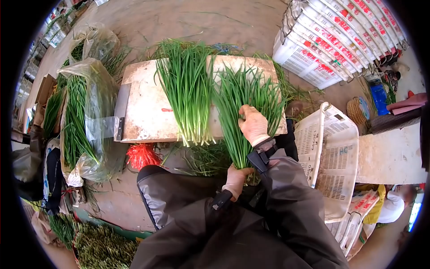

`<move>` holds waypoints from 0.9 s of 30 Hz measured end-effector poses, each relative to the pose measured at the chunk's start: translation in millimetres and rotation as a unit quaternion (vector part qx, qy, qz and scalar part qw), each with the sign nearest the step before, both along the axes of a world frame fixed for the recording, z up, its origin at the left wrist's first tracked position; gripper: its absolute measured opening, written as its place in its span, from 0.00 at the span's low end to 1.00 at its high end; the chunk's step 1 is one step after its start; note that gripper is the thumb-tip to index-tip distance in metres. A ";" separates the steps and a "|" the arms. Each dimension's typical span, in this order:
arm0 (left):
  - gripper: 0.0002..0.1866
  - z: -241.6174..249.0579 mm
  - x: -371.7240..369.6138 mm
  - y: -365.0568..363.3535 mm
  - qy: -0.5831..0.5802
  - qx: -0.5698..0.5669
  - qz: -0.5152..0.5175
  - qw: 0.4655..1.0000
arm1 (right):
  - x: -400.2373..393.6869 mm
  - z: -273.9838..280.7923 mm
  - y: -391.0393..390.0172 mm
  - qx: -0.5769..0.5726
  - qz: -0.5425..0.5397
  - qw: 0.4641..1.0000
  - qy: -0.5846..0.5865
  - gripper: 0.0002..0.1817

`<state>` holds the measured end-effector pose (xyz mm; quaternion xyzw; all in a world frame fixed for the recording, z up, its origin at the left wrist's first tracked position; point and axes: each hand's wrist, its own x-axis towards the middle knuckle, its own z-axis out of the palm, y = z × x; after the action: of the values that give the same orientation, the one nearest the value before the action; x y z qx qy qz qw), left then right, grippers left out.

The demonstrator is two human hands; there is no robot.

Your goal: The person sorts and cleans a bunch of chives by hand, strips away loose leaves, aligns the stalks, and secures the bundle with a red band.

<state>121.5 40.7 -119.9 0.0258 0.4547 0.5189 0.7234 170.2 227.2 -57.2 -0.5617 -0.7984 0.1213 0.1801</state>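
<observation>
A loose bunch of garlic chives (230, 121) slants over the right front edge of the worn board. My left hand (236, 179) is closed around its pale lower stems, just off the board's edge near my lap. Higher up, my right hand (253, 125) lies against the leaves with its fingers curled on them; some fingertips are hidden. Both hands appear to wear thin, pale gloves. A second pile of garlic chives (190, 96) rests on the board (141, 101) to the left, its white ends toward me.
A wide metal blade (123, 99) lies at the board's left edge. Red plastic strands (143, 155) hang below it. Bagged greens (77, 119) stand left. To the right are a white crate (337, 152) and stacked crates (331, 45). Another person (394, 206) is partly visible at lower right.
</observation>
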 end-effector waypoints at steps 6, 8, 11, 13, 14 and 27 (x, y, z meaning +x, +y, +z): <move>0.20 4.1 -1.9 0.2 0.006 -0.008 -0.005 1.000 | 6.5 -19.2 5.6 -0.028 -0.026 0.999 0.034 0.08; 0.20 7.8 -1.9 0.1 0.003 -0.003 -0.002 1.000 | 4.1 -16.7 5.3 -0.047 -0.045 0.998 0.020 0.11; 0.20 11.9 -2.5 0.6 -0.007 0.000 0.004 1.000 | -6.2 -7.8 7.7 -0.090 -0.075 0.992 -0.043 0.16; 0.20 10.6 -2.2 0.8 -0.017 0.000 0.006 1.000 | -11.0 -6.0 7.4 -0.097 -0.089 0.989 -0.067 0.18; 0.20 10.0 -2.0 0.5 -0.016 0.001 0.004 1.000 | -13.9 -5.9 7.1 -0.096 -0.095 0.988 -0.072 0.18; 0.20 8.5 -1.9 0.6 0.000 -0.012 -0.016 1.000 | 15.3 -17.4 -3.5 -0.069 -0.132 0.974 0.172 0.14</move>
<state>119.5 41.3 -111.4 0.0244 0.4608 0.5017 0.7317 185.5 223.6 -74.5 -0.6436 -0.6643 0.2463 0.2896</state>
